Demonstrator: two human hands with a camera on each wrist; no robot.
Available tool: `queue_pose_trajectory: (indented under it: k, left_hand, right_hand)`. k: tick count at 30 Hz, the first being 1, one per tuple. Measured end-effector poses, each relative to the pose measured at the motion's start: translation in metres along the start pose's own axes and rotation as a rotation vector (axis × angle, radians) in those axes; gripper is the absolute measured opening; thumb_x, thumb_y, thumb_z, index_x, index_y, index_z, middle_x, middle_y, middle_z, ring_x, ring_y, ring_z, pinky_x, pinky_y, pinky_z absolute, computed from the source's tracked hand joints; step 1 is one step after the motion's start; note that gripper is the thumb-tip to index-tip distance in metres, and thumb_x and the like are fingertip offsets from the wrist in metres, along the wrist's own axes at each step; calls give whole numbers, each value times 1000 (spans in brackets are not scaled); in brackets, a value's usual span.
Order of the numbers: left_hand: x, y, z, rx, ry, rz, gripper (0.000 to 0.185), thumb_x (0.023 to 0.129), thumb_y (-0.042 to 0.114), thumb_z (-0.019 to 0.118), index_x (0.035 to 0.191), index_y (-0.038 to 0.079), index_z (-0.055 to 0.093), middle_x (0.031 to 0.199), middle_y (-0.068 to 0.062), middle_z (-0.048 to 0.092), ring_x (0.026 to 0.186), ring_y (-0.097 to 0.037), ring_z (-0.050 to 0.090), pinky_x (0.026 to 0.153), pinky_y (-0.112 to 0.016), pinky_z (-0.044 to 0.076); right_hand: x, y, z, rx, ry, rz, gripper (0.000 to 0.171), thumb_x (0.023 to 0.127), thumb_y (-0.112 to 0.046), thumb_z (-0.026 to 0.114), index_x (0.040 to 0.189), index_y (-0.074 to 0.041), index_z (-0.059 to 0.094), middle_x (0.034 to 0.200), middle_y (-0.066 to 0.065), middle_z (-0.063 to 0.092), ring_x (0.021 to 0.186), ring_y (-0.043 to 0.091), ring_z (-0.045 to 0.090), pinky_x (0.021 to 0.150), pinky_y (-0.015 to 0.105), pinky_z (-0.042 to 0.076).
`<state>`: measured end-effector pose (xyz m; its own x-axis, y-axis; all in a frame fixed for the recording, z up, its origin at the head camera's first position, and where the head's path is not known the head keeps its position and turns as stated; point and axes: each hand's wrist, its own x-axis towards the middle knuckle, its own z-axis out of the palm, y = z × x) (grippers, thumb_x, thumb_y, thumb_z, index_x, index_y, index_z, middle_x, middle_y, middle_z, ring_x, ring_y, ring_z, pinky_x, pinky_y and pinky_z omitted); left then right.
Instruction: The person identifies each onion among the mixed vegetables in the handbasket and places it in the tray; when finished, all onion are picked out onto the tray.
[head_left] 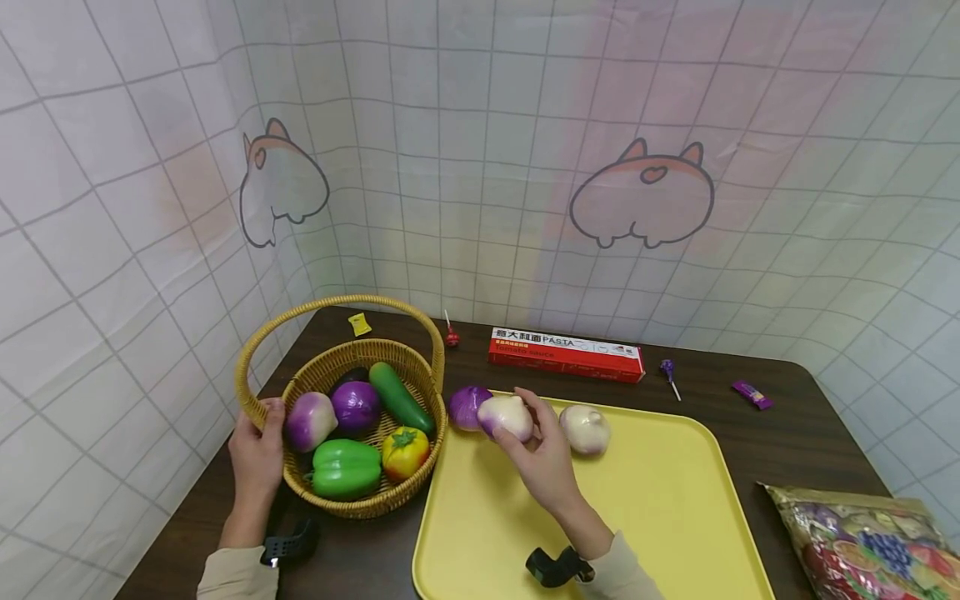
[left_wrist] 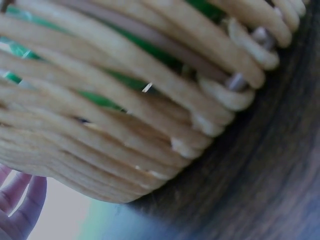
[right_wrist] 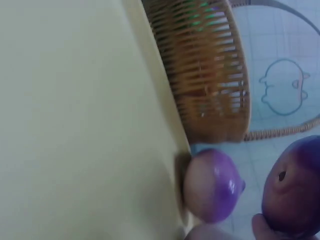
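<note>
Right hand grip around turnip over yellow tray; left hand grip around basket rim.

A dark brown wooden table stands pushed into a corner formed by two walls. Both walls are covered with a pale, slightly wrinkled cloth printed with a thin grey grid, tinged here and there with faint pink and orange patches. A cartoon animal's rounded backside with an orange heart-shaped mark is drawn on the back wall, and a second one sits near the corner fold. The light is soft and even.
</note>
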<state>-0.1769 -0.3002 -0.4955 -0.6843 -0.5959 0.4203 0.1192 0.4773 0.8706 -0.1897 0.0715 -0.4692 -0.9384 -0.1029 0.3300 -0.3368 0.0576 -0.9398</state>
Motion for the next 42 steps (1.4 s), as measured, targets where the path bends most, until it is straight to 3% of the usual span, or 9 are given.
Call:
queue_pose_trajectory:
  k: [5, 11, 20, 24, 28, 37, 42]
  left_hand:
    - [0, -1, 0, 7, -2, 1, 36, 98, 29, 58, 108, -5, 63, 87, 30, 48, 89, -2, 48, 82, -19, 33]
    - [0, -2, 0, -3, 2, 6, 35, 97, 29, 59, 107, -4, 63, 87, 28, 49, 88, -1, 48, 82, -19, 33]
    - [0, 0, 1, 15, -6, -8, 36, 98, 30, 59, 108, -4, 63, 87, 26, 49, 89, -8, 49, 83, -21, 33]
    - [0, 0, 0, 16, -5, -8, 36, 98, 30, 59, 108, -5, 63, 88, 26, 49, 90, -9, 49, 83, -21, 33]
    - [0, 0, 0, 11, -8, -11, 37, 98, 31, 58, 109, -5, 63, 88, 25, 49, 90, -7, 49, 83, -21, 32]
    - [0, 0, 0, -9, 0, -14, 36, 97, 29, 59, 108, -4, 63, 85, 28, 50, 87, -1, 48, 82, -20, 33]
    - [0, 0, 0, -4, -4, -20, 36, 98, 30, 58, 109, -4, 63, 85, 29, 49, 87, -2, 47, 82, -21, 33]
  right_hand:
    - [-7, 5, -14, -27, 9, -4, 60, 83, -4, 76, 136, -7, 49, 135, 14, 50, 117, 27, 51, 91, 22, 47]
    - [-14, 16, -22, -33, -14, -20, 67, 79, -2, 79, 138, -6, 47, 138, 12, 47, 125, 27, 47, 98, 23, 43]
    - [-18, 27, -18, -119, 0, -74, 67, 74, 5, 80, 134, 4, 49, 136, 21, 48, 113, 28, 50, 87, 26, 49]
    - [-21, 30, -16, -109, -4, -91, 66, 74, 3, 81, 132, 1, 51, 139, 20, 48, 115, 27, 51, 85, 27, 49]
    - [-23, 31, -13, -71, -41, -98, 64, 75, -2, 82, 132, -3, 52, 137, 16, 49, 116, 28, 51, 87, 28, 51]
    - [-27, 36, -5, -107, -156, -102, 65, 73, -9, 86, 130, -12, 56, 132, 9, 50, 118, 25, 49, 87, 31, 52]
    - [-29, 34, -2, -145, -220, -104, 66, 71, -8, 87, 130, -9, 57, 129, 10, 52, 116, 23, 50, 85, 31, 53]
